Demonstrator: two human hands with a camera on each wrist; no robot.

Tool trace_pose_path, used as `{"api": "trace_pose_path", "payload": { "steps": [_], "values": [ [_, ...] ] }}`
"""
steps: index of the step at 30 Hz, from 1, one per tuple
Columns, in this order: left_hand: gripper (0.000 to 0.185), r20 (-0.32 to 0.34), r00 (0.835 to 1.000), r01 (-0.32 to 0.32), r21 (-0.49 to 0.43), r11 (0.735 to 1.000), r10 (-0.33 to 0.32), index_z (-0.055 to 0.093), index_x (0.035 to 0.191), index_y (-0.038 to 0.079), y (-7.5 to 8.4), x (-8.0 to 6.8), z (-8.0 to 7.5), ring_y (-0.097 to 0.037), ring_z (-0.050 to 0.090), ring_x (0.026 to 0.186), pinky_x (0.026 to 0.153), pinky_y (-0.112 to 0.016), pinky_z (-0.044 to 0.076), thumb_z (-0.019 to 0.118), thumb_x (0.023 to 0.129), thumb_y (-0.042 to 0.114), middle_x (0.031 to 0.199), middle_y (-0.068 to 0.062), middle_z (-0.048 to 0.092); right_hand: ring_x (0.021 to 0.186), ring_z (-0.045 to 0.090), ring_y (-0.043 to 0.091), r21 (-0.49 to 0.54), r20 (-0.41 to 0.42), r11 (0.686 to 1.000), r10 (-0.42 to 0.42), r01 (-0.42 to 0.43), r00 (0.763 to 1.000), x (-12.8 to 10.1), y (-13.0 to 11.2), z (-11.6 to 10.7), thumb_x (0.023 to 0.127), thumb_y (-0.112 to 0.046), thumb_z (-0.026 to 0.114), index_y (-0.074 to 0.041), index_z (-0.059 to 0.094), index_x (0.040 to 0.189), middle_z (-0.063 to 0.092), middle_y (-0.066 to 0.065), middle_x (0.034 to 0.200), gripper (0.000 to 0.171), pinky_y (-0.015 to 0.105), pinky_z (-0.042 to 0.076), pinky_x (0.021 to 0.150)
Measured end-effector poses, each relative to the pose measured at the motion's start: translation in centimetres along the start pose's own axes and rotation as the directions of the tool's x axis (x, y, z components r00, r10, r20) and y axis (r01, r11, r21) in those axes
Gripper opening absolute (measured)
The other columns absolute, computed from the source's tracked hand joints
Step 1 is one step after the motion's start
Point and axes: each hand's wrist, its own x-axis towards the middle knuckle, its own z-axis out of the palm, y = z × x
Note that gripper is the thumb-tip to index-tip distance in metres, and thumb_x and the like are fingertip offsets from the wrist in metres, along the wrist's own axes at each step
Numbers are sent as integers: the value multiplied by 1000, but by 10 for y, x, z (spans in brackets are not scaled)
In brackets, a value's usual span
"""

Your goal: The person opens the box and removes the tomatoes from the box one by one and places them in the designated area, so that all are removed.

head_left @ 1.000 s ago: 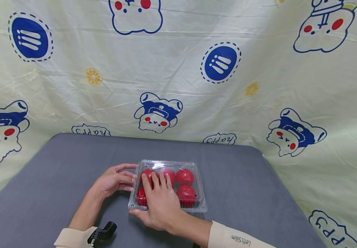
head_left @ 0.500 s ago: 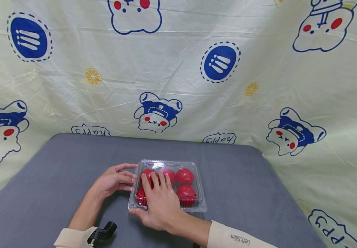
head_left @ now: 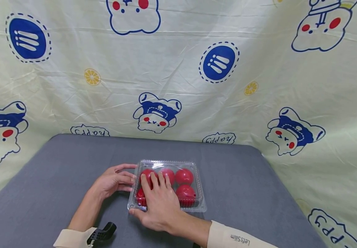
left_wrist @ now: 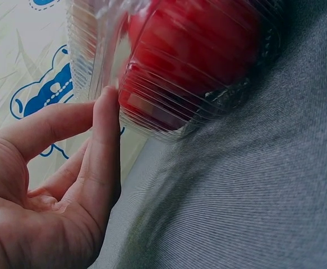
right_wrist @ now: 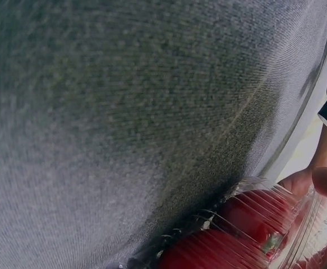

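Observation:
A clear plastic clamshell box [head_left: 197, 194] of several red tomatoes [head_left: 184, 176] sits on the grey table [head_left: 57, 172]. My right hand [head_left: 158, 203] lies flat on its lid, fingers straight, thumb at the near left corner. My left hand [head_left: 113, 181] rests beside the box's left wall, fingertips touching it. The left wrist view shows straight fingers [left_wrist: 104, 140] against the ribbed box [left_wrist: 169, 106]. In the right wrist view the box [right_wrist: 247, 224] and a tomato [right_wrist: 253, 216] show at the bottom.
A pale yellow cloth printed with blue cartoon figures [head_left: 156, 112] hangs behind and around the table. Bare grey tabletop lies left, right and behind the box. A black wrist clip [head_left: 102, 232] sits on my left sleeve.

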Motion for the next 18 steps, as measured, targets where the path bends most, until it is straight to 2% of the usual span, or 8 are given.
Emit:
{"api": "trace_pose_path", "payload": {
  "steps": [18],
  "values": [
    [58, -21, 1000, 9, -1, 1000, -9, 47, 145, -1, -1, 1, 0, -19, 75, 80, 75, -37, 64, 69, 92, 5, 95, -3, 76, 150, 33, 35, -26, 18, 999, 26, -26, 999, 2, -4, 0, 81, -73, 62, -26, 33, 158, 40, 7, 159, 95, 54, 27, 124]
  ]
}}
